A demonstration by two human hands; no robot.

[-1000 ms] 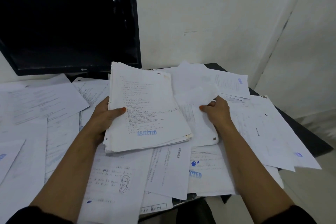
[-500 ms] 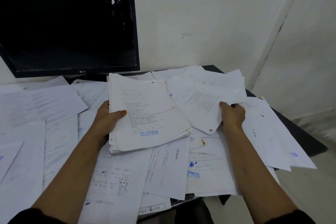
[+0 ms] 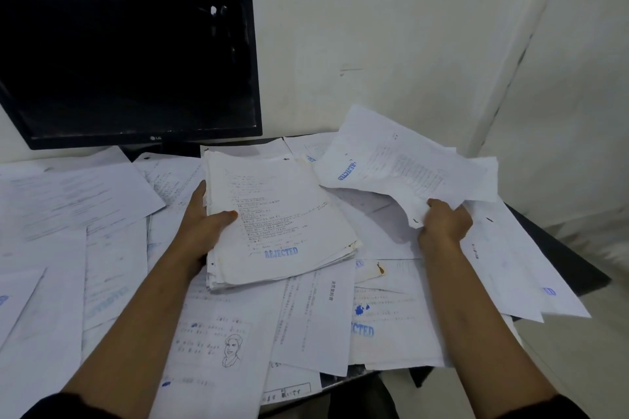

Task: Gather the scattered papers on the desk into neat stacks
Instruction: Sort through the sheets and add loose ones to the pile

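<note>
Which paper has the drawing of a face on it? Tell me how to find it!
Start at the black monitor and come straight down, past the thick stack the left hand holds. The face paper lies flat near the desk's front edge, beside the left forearm. It alone carries a small pen sketch of a head; its neighbours show only text or blue stamps.

Desk (image 3: 558, 248): surface covered almost wholly by loose sheets (image 3: 316, 316); bare dark top is seen only at the right edge. Rear left blocked by a monitor (image 3: 129, 61). Wall (image 3: 374, 27) close behind. Open air is left above the sheets, apparently unobstructed.
</note>
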